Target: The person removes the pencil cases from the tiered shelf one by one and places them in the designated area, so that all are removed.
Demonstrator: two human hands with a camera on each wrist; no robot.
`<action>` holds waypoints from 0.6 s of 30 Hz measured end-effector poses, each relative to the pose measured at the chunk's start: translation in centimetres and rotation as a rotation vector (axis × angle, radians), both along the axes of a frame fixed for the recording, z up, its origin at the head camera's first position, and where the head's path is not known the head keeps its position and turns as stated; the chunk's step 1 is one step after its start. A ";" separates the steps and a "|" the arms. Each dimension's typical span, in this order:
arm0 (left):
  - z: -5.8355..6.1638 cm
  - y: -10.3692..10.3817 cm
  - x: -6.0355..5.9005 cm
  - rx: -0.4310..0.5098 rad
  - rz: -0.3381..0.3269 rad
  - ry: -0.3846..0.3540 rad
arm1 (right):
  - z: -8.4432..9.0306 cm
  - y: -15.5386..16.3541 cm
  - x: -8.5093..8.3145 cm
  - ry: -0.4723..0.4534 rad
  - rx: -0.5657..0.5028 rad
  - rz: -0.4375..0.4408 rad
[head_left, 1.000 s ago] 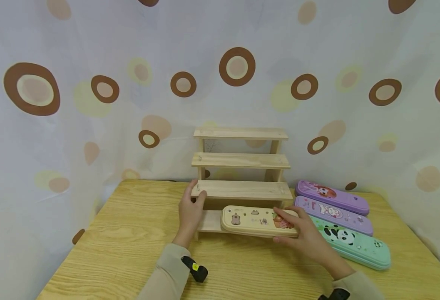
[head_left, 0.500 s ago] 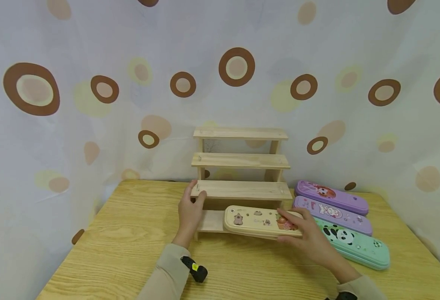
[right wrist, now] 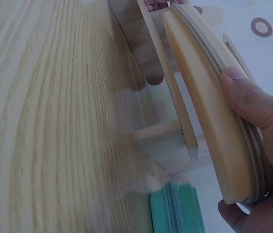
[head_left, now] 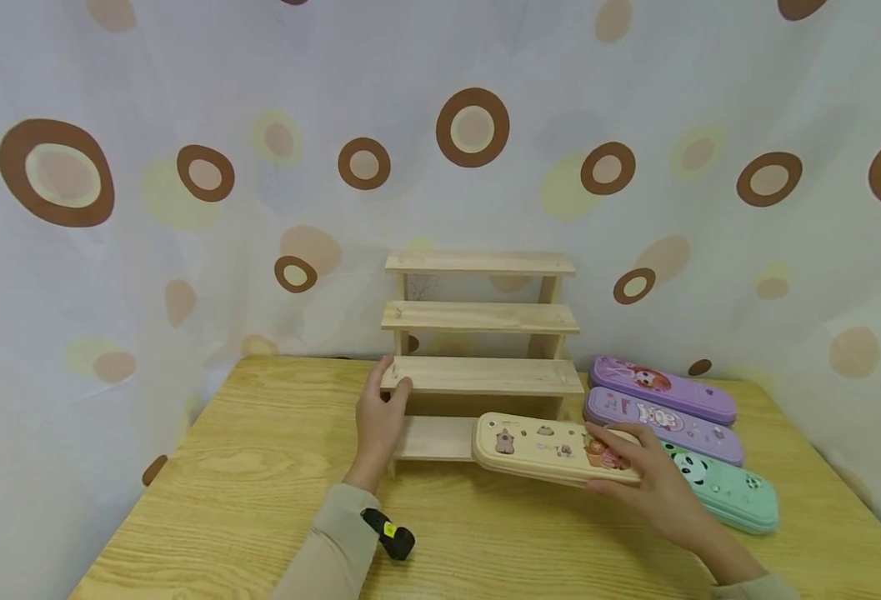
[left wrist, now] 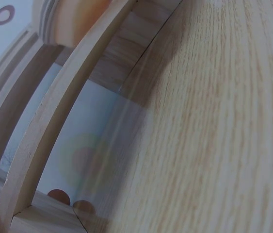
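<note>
A pale wooden tiered shelf (head_left: 485, 375) stands at the back middle of the table. My left hand (head_left: 380, 421) grips the left end of its second tier from the bottom. My right hand (head_left: 665, 492) holds a cream zippered pencil case (head_left: 538, 446) by its right end, with the thumb on the near zipper side in the right wrist view. The case is tilted, its left end over the right part of the lowest tier (head_left: 432, 437) and its right end sticking out past it. The far fingers of the right hand are partly hidden.
Right of the shelf lie a purple pencil case (head_left: 665, 390), a lilac pencil case (head_left: 665, 425) and a mint-green panda pencil case (head_left: 740, 492), side by side. The wooden table (head_left: 260, 500) backs onto a patterned curtain (head_left: 260, 83).
My right hand has moved the cream pencil case rightward along and off the lowest tier, baring more of its left part. The left hand keeps its grip on the shelf.
</note>
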State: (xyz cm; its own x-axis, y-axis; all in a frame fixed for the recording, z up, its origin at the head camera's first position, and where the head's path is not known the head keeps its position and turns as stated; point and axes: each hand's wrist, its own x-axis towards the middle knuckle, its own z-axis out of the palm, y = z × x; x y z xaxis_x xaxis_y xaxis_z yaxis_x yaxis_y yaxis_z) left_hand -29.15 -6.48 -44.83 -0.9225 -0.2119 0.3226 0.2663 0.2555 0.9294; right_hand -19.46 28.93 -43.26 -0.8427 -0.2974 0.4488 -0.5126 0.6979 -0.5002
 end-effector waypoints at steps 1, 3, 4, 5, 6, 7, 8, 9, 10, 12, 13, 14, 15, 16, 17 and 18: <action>0.0 0.0 0.0 0.000 0.000 0.001 | 0.0 0.2 0.2 0.000 0.002 -0.001; -0.1 0.0 -0.1 0.000 0.000 -0.001 | 0.1 0.8 0.5 0.003 0.003 0.001; -0.1 0.0 -0.1 0.000 0.001 -0.001 | 0.1 1.1 0.7 -0.001 -0.001 0.005; -0.1 0.0 -0.1 0.002 0.000 -0.001 | 0.1 1.3 0.8 -0.004 -0.003 0.006; 0.0 0.0 -0.1 0.006 -0.005 0.001 | 0.0 1.6 0.9 -0.005 -0.004 0.008; 0.0 0.0 -0.1 0.008 -0.006 0.000 | 0.0 1.9 1.0 -0.011 -0.003 0.005; 0.0 0.0 -0.1 0.011 -0.008 -0.001 | 0.0 2.2 1.1 -0.014 -0.003 0.007; 0.0 0.0 -0.1 0.012 -0.010 -0.003 | -0.1 2.5 1.2 -0.015 -0.001 0.005; 0.0 0.0 0.0 0.012 -0.011 -0.004 | -0.2 2.7 1.4 -0.020 0.000 -0.002; -0.1 -0.1 0.0 0.012 -0.015 -0.005 | -0.3 3.2 1.6 -0.029 -0.002 -0.012; -0.1 -0.1 0.0 0.008 -0.013 -0.008 | -0.4 3.4 1.7 -0.035 -0.007 -0.015; -0.1 -0.1 0.0 0.006 -0.013 -0.009 | -0.6 3.6 1.8 -0.040 -0.016 -0.017; -0.1 -0.1 0.0 0.005 -0.015 -0.007 | -0.7 3.8 2.0 -0.042 -0.022 -0.023; -0.2 -0.1 0.0 0.002 -0.014 -0.006 | -0.8 4.0 2.1 -0.040 -0.028 -0.028; -0.2 -0.1 0.0 0.000 -0.014 -0.006 | -0.9 4.2 2.2 -0.039 -0.036 -0.034; -0.2 0.0 0.0 -0.003 -0.012 -0.009 | -1.0 4.4 2.4 -0.035 -0.042 -0.039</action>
